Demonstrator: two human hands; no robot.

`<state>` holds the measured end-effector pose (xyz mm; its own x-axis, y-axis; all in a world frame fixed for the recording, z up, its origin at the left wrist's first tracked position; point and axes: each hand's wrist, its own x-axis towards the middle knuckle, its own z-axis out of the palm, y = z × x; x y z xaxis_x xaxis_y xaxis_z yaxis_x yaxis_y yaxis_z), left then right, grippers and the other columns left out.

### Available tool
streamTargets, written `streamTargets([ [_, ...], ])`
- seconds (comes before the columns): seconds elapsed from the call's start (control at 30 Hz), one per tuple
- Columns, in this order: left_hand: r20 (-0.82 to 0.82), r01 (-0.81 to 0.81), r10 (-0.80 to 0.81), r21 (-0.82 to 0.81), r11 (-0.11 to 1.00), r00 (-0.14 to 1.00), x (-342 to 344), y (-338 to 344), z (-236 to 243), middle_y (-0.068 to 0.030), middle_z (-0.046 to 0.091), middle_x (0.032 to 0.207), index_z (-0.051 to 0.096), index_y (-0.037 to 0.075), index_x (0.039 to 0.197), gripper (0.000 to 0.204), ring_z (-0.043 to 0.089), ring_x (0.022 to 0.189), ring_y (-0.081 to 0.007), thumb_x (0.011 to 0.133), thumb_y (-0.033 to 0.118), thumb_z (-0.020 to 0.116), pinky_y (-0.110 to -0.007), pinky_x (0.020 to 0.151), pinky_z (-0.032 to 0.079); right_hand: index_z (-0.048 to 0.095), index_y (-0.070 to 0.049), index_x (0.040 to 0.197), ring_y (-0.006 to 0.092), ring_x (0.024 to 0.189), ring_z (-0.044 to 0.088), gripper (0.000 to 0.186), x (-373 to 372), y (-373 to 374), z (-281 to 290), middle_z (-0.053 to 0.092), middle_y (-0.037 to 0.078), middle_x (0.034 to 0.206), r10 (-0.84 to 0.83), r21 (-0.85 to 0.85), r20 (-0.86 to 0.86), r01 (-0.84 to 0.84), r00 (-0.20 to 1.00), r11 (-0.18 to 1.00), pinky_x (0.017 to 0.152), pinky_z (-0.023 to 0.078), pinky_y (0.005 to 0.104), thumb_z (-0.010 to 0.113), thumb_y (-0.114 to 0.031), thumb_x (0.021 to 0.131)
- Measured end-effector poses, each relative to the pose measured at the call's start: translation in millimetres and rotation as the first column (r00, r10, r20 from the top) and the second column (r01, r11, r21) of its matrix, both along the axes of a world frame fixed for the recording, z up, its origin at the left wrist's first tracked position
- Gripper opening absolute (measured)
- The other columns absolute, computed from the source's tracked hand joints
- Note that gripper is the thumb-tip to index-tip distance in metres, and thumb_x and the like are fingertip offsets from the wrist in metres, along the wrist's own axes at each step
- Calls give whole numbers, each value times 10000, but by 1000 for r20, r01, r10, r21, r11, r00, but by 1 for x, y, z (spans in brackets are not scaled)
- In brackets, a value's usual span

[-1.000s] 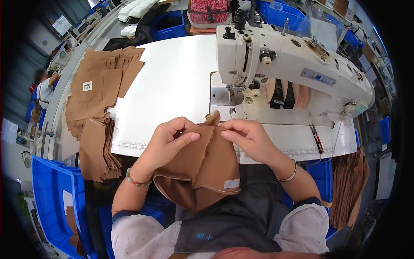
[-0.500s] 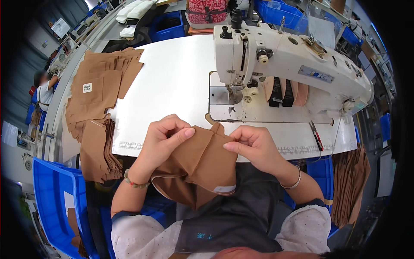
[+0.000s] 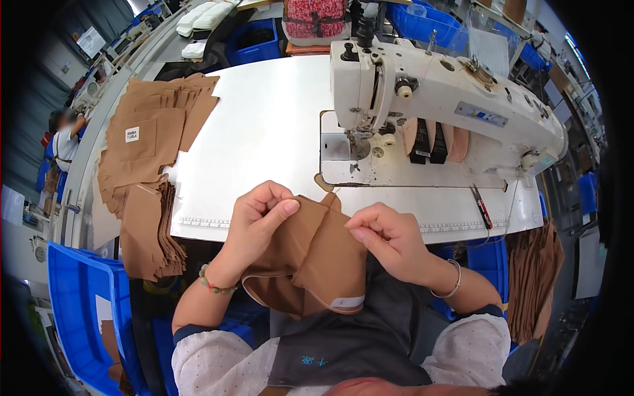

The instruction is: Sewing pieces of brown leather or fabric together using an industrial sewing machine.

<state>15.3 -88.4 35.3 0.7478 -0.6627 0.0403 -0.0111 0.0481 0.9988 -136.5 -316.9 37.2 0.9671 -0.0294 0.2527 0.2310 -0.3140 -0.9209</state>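
A sewn brown fabric piece (image 3: 323,264) hangs in front of my apron, below the sewing machine's needle area. It has a seam down the middle, a pale-edged opening at the bottom and a small white tag (image 3: 347,302) near that edge. My left hand (image 3: 259,218) pinches its upper left corner between thumb and fingers. At the upper right edge, my right hand (image 3: 389,241) has thumb and forefinger pressed together beside the cloth. What sits between those fingertips, if anything, is too small to make out. The white sewing machine (image 3: 429,92) stands beyond, with its needle (image 3: 357,142) over the plate.
Stacked brown cut pieces (image 3: 142,152) lie on the left of the white table (image 3: 257,119). Red-handled thread snips (image 3: 482,208) lie at the right. Blue bins (image 3: 72,290) flank me. More brown pieces (image 3: 531,284) hang at the right. Another person (image 3: 66,138) sits far left.
My right hand has shifted slightly right and down, its fingertips coming away from the fabric's top corner. The left hand still grips the cloth, which has tilted a little.
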Motion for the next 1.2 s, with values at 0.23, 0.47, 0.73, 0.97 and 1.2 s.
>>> streamTargets([
  [0.23,-73,23,-29,-83,996,997,6,18,2,57,663,893,651,35,1026,58,556,815,6,1060,77,674,-176,742,453,709,14,1173,234,826,700,327,24,5,15,744,137,1036,355,-638,595,155,721,754,692,560,304,708,2,846],
  [0.47,305,57,-203,427,902,930,44,48,107,13,718,897,695,-1,982,54,620,836,-37,992,40,729,-207,770,514,724,40,945,182,753,653,266,61,53,31,709,137,925,501,-590,806,489,315,642,614,499,267,712,-167,779],
  [0.73,620,50,-623,689,723,476,119,-87,31,-101,758,890,818,66,929,112,715,809,-294,845,140,817,-376,750,553,640,-43,727,162,610,550,142,90,10,-42,596,75,753,502,-765,642,437,580,473,516,395,283,645,-167,659],
  [0.97,354,157,-392,539,827,849,116,-141,-44,-45,779,947,797,-26,932,100,680,834,-113,883,49,842,-293,759,557,612,-58,665,163,545,530,118,82,-49,-82,546,70,681,429,-823,562,423,708,380,467,434,289,667,-160,687],
  [1.2,443,117,-386,522,845,809,121,-137,-40,-102,792,895,774,-34,1004,137,740,818,-151,884,28,795,-289,771,582,759,50,1005,142,612,665,282,79,-52,-82,765,212,957,457,-830,555,428,695,358,500,486,239,719,-108,776],
])
